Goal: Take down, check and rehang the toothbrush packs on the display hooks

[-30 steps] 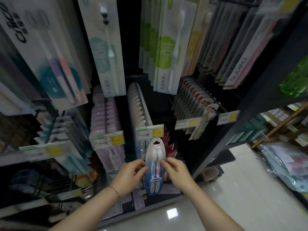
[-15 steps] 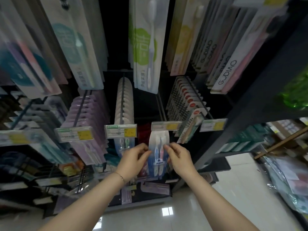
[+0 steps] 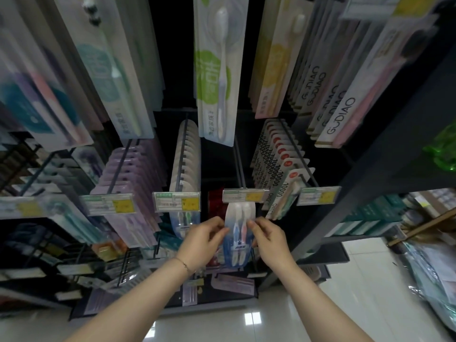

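toothbrush pack (image 3: pixel 238 233) is sitting higher against the display than it was a second ago. we are lifting it, and its top edge, which was showing clear below the tags, is now slipping behind the price tag (image 3: pixel 243 195) at the front of the bare hook (image 3: pixel 239 166). we are also carrying it to the right, away from the tag of the rounded white packs (image 3: pixel 186 156) to the next hook along.

our left hand (image 3: pixel 202 239) is pinching the pack's left edge between thumb and curled fingers. our right hand (image 3: pixel 270 239) is pinching the right edge the same way, so the two brushes inside are standing upright and facing us. the pack is hanging between our hands, just below the tag and in front of the red packs (image 3: pixel 216 206).

we are judging that the check is over and the rehanging is under way. whether the hang hole is already catching the hook tip we cannot tell, since the tag is covering it. the next move is looking like feeling the hole onto the tip and sliding the pack back along the hook.
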The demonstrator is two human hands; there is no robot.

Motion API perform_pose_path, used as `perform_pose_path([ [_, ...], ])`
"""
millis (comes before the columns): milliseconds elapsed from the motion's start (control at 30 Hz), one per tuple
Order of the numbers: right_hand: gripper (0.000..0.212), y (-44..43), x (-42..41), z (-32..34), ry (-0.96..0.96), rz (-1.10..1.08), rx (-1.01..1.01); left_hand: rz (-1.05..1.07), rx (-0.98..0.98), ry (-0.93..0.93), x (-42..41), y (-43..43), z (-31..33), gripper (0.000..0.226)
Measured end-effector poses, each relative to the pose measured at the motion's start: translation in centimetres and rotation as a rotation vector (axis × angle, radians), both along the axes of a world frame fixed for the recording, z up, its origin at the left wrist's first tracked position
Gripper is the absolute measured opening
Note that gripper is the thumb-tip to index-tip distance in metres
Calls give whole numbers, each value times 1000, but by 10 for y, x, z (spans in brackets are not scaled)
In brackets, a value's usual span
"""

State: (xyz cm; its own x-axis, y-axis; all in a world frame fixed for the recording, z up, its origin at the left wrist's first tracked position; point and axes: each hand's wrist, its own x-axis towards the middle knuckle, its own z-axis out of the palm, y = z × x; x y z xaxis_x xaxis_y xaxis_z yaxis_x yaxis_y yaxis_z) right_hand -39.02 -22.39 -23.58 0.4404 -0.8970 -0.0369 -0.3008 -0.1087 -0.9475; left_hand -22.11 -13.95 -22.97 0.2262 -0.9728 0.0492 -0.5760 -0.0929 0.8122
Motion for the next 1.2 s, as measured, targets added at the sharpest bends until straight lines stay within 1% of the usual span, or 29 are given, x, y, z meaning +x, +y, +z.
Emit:
perform_pose_path([
  [167, 19, -2, -1, 0, -31, 3, 18, 1, -12, 18, -1, -1, -1, 15],
  [300, 19, 1, -4, -1, -58, 14, -9, -18, -12, 89, -3, 1, -1, 15],
  [367, 18, 0, -5, -2, -59, 26, -17, 16, -51, 184, -5, 0, 7, 16],
  [467, 17, -5, -5, -2, -49, 46, -27, 132, -152, 349, -10, -10, 25, 21],
  [533, 17, -7, -5, -1, -39, 56, -31, 173, -221, 481, -16, -21, 36, 13],
  [567, 18, -7, -5, -1, -32, 59, -36, 188, -253, 528, -19, -25, 41, 14],
  [667, 21, -10, -4, 1, -7, 74, -60, 218, -309, 629, -28, -35, 52, 34],
  [800, 23, -14, -6, 1, 12, 94, -92, 260, -327, 802, -29, -47, 53, 35],
  [967, 30, -17, -6, 1, 8, 94, -139, 254, -337, 816, -23, -53, 48, 34],
  [1033, 27, -16, -3, 3, -1, 95, -158, 260, -352, 809, -22, -53, 46, 32],
  [1100, 23, -15, -1, 5, -15, 98, -164, 255, -388, 802, -21, -54, 46, 23],
  [1200, 20, -15, 3, 9, -12, 101, -158, 258, -406, 845, -20, -57, 49, 7],
])
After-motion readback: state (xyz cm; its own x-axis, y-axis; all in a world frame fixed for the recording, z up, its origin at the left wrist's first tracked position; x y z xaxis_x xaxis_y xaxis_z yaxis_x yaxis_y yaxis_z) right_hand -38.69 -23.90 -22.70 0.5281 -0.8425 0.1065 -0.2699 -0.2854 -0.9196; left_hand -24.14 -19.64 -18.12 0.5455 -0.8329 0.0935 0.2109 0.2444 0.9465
